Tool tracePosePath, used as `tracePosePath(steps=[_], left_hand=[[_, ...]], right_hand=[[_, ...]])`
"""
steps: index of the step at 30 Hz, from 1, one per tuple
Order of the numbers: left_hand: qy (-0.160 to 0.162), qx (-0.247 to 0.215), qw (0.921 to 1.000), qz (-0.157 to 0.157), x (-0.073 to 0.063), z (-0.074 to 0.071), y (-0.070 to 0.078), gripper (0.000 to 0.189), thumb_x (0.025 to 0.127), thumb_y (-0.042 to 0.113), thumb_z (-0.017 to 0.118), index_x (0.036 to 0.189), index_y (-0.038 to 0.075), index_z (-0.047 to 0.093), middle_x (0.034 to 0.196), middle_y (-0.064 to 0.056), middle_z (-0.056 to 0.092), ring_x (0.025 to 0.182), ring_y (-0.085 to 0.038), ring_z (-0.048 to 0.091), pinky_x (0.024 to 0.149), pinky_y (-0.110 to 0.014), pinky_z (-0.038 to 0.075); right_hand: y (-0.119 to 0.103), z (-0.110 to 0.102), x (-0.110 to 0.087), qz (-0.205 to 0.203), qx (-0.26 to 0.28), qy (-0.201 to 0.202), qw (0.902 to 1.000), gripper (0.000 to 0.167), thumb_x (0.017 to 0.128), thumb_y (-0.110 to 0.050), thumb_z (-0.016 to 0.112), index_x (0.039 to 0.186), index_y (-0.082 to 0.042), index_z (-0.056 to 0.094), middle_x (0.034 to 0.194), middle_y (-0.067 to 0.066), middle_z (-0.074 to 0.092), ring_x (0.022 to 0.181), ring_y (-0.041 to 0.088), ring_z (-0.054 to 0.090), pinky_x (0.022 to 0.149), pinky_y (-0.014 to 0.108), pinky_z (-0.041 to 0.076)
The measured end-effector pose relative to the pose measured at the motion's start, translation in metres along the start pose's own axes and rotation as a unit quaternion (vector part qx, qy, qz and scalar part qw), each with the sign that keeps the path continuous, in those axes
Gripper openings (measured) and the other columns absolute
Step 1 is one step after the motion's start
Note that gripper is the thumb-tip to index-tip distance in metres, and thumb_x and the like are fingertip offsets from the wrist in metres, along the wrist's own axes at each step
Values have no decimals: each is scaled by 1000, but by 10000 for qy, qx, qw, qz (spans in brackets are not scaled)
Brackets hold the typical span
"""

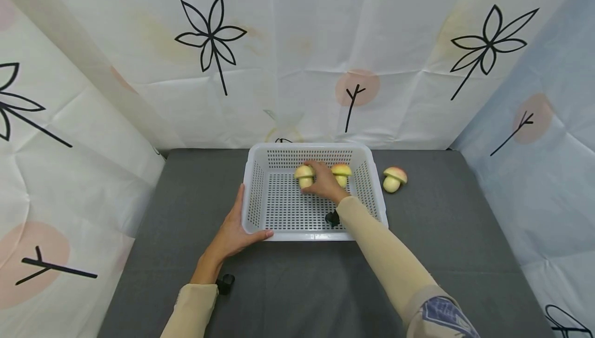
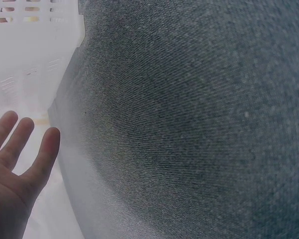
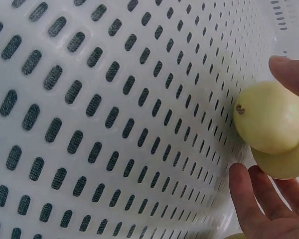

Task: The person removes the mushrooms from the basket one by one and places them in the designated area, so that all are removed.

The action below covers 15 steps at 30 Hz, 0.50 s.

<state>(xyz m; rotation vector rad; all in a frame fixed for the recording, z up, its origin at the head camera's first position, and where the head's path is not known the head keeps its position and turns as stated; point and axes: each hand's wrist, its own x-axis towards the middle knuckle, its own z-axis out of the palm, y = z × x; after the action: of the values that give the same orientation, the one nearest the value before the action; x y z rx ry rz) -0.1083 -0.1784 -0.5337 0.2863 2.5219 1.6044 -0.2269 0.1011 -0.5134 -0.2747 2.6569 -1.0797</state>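
Showing a smooth, pale yellow stem with a small brown mark at its rounded end beneath a broader yellow-green cap, the held mushroom (image 1: 304, 174) was located inside the white basket (image 1: 307, 236), near the perforated floor. The basket walls enclosed it and a second mushroom (image 1: 341, 170), red-tinged on top, while a third mushroom (image 1: 394, 179) lay outside the right wall on the gray table (image 1: 297, 286). It sat between the thumb and curved fingers of the partly closed right hand (image 1: 326, 182); the left hand (image 1: 234, 233), fingers extended, braced the basket's near-left corner.
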Motion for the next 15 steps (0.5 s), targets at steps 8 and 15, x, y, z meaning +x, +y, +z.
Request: tracePosePath(steps=[8, 15], left_hand=[[40, 0, 10000, 35, 0, 0, 0, 140, 67, 40, 96, 160, 45, -8, 166, -4, 25, 129, -35, 54, 102, -58, 40], [44, 55, 9999, 103, -1, 0, 1, 140, 68, 39, 96, 161, 42, -8, 166, -6, 25, 128, -36, 54, 101, -59, 40]], right_hand=[[4, 3, 2, -24, -74, 35, 10000, 87, 78, -12, 90, 151, -10, 44, 150, 16, 44, 134, 35, 45, 106, 51, 40], [6, 5, 4, -22, -41, 96, 9999, 88, 77, -10, 90, 152, -9, 43, 149, 16, 45, 135, 34, 44, 107, 49, 39]])
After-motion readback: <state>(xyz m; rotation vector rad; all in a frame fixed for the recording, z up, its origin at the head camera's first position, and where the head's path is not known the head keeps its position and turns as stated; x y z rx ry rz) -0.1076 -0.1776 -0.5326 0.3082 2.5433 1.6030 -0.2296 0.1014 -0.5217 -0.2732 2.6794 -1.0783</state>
